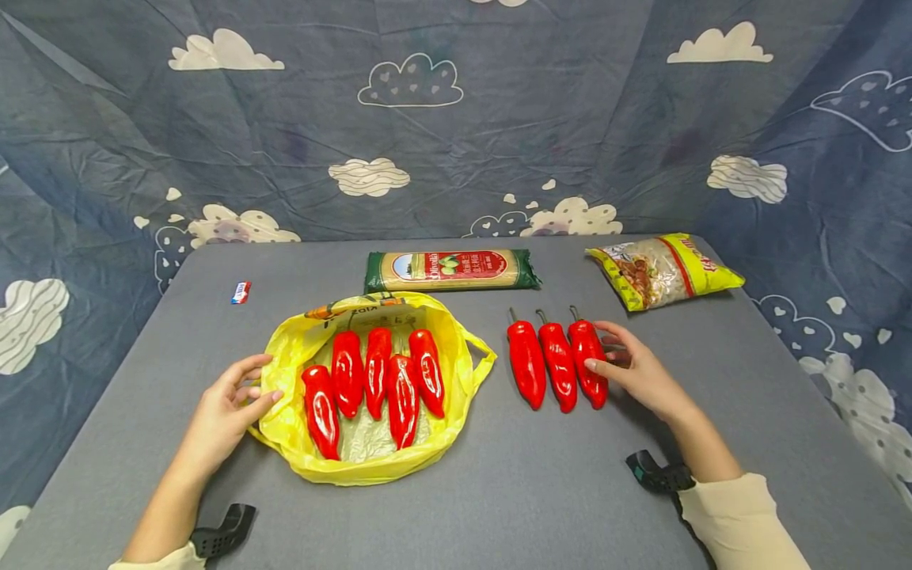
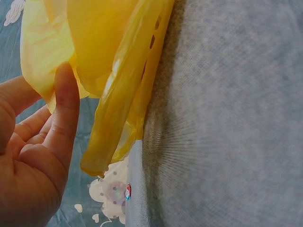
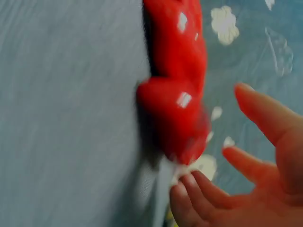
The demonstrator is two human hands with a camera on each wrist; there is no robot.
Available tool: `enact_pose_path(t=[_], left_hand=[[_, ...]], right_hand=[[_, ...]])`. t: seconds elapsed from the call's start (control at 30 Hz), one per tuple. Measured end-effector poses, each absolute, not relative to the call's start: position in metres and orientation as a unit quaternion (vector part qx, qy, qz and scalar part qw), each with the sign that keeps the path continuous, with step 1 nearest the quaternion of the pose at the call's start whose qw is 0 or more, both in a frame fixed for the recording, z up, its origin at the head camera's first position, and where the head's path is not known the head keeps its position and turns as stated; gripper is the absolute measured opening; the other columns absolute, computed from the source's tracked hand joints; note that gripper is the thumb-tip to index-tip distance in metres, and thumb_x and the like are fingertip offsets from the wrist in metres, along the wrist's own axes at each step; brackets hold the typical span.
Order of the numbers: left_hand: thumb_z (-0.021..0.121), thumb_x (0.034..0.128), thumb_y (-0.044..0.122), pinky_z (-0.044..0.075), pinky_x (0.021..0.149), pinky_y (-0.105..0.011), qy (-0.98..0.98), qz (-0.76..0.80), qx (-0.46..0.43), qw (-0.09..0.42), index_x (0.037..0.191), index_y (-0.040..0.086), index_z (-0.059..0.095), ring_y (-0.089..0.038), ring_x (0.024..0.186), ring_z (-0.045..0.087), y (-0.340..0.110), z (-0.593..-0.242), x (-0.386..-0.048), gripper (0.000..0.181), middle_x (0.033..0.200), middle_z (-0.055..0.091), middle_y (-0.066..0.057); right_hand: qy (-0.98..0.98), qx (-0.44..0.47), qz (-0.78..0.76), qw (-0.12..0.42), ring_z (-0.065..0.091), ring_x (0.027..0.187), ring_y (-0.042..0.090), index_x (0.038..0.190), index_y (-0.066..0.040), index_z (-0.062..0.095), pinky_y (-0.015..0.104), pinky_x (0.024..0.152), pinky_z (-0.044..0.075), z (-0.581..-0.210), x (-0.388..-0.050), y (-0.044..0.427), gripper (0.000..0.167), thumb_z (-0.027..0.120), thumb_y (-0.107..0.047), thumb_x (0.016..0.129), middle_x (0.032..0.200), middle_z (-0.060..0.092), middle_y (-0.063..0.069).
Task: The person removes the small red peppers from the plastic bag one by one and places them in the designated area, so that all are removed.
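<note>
A yellow plastic bag [image 1: 370, 473] lies with its mouth spread, several red peppers [image 1: 403, 400] inside it. The left hand [image 1: 226, 412] pinches the bag's left rim between thumb and fingers; the left wrist view shows the hand [image 2: 42, 142] at the edge of the yellow plastic [image 2: 102, 47]. To the right of the bag, three red peppers [image 1: 558, 364] lie side by side. The right hand [image 1: 637, 368] is at the rightmost one [image 1: 588, 364], thumb over it and fingers beside its upper end. In the right wrist view the fingers of the hand [image 3: 251, 175] are spread beside a blurred red pepper [image 3: 175, 113].
A green-ended noodle packet [image 1: 456, 270] lies behind the bag. At the back right is a yellow food bag [image 1: 663, 271]. A small red, white and blue packet [image 1: 241, 292] rests at the back left. Patterned cloth [image 1: 499, 119] hangs behind the grey table [image 1: 456, 522].
</note>
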State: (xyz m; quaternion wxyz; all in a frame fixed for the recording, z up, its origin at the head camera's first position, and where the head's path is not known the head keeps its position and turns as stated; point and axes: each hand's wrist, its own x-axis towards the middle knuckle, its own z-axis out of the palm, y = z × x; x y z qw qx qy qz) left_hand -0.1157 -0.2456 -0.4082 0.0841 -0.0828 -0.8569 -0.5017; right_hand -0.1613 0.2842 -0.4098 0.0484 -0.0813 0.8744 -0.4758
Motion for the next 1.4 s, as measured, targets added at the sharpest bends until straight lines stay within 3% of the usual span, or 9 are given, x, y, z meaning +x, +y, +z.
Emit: enact_pose_path(t=[0.13,0.33,0.4,0.63,0.83,1.1,1.23,1.4], left_hand=[[0.064,0.081,0.0,0.046,0.056,-0.018,-0.855,-0.505,-0.083,0.083,0.124,-0.001,0.045,-0.002,0.076,0.054,-0.245,-0.407,-0.116,0.047,0.104,0.049,-0.011],[0.064,0.0814,0.001,0.046,0.056,-0.018,-0.855,-0.508,-0.079,0.076,0.125,0.0,0.044,-0.002,0.076,0.054,-0.245,-0.407,-0.115,0.048,0.105,0.049,-0.014],[0.064,0.0816,0.001,0.046,0.056,-0.018,-0.855,-0.506,-0.077,0.075,0.125,0.0,0.044,-0.001,0.077,0.054,-0.245,-0.407,-0.115,0.048,0.106,0.049,-0.014],[0.064,0.081,0.0,0.046,0.055,-0.018,-0.855,-0.507,-0.079,0.08,0.124,-0.001,0.045,-0.002,0.076,0.054,-0.245,-0.408,-0.116,0.047,0.104,0.049,-0.011],[0.064,0.0814,0.0,0.047,0.055,-0.019,-0.854,-0.508,-0.079,0.076,0.124,-0.001,0.044,-0.001,0.076,0.054,-0.246,-0.408,-0.116,0.047,0.104,0.049,-0.011],[0.065,0.0809,0.0,0.047,0.055,-0.019,-0.853,-0.511,-0.08,0.076,0.125,-0.001,0.044,-0.002,0.076,0.054,-0.245,-0.407,-0.117,0.048,0.103,0.05,-0.008],[0.065,0.0809,0.0,0.046,0.055,-0.019,-0.854,-0.508,-0.079,0.078,0.125,-0.001,0.045,-0.001,0.076,0.054,-0.246,-0.407,-0.116,0.048,0.103,0.05,-0.008],[0.064,0.0805,-0.001,0.046,0.055,-0.018,-0.854,-0.507,-0.081,0.08,0.124,-0.001,0.045,-0.001,0.075,0.054,-0.245,-0.408,-0.116,0.047,0.102,0.049,-0.007]], right_hand=[[0.864,-0.104,-0.493,-0.005,0.038,0.111,0.037,0.138,-0.006,0.028,0.049,0.086,0.034,-0.388,-0.153,0.264,0.062,0.061,-0.016,0.086,0.129,0.036,0.022],[0.817,-0.171,-0.547,-0.067,0.044,0.108,0.025,0.133,-0.007,0.034,0.029,0.088,0.037,-0.358,-0.139,0.218,0.052,0.057,-0.003,0.086,0.124,0.044,0.01],[0.795,-0.199,-0.568,-0.071,0.045,0.107,0.024,0.131,-0.006,0.036,0.028,0.087,0.038,-0.352,-0.136,0.201,0.052,0.057,0.003,0.084,0.122,0.046,0.01],[0.771,-0.242,-0.589,-0.013,0.045,0.106,0.031,0.127,0.005,0.037,0.048,0.087,0.038,-0.337,-0.129,0.145,0.052,0.059,0.009,0.081,0.119,0.047,0.015],[0.779,-0.269,-0.565,0.037,0.049,0.1,0.039,0.124,0.007,0.04,0.053,0.083,0.039,-0.354,-0.139,0.116,0.05,0.063,0.002,0.081,0.115,0.049,0.023],[0.811,-0.274,-0.51,0.083,0.052,0.089,0.024,0.128,-0.005,0.042,0.034,0.073,0.045,-0.405,-0.168,0.106,0.055,0.068,-0.017,0.081,0.111,0.053,0.013],[0.826,-0.277,-0.48,0.1,0.053,0.086,0.025,0.129,-0.004,0.042,0.032,0.07,0.045,-0.401,-0.17,0.099,0.057,0.069,-0.017,0.081,0.108,0.054,0.014],[0.857,-0.276,-0.422,0.104,0.05,0.078,0.015,0.13,-0.014,0.043,0.027,0.065,0.044,-0.414,-0.179,0.095,0.059,0.07,-0.027,0.079,0.096,0.052,0.004]])
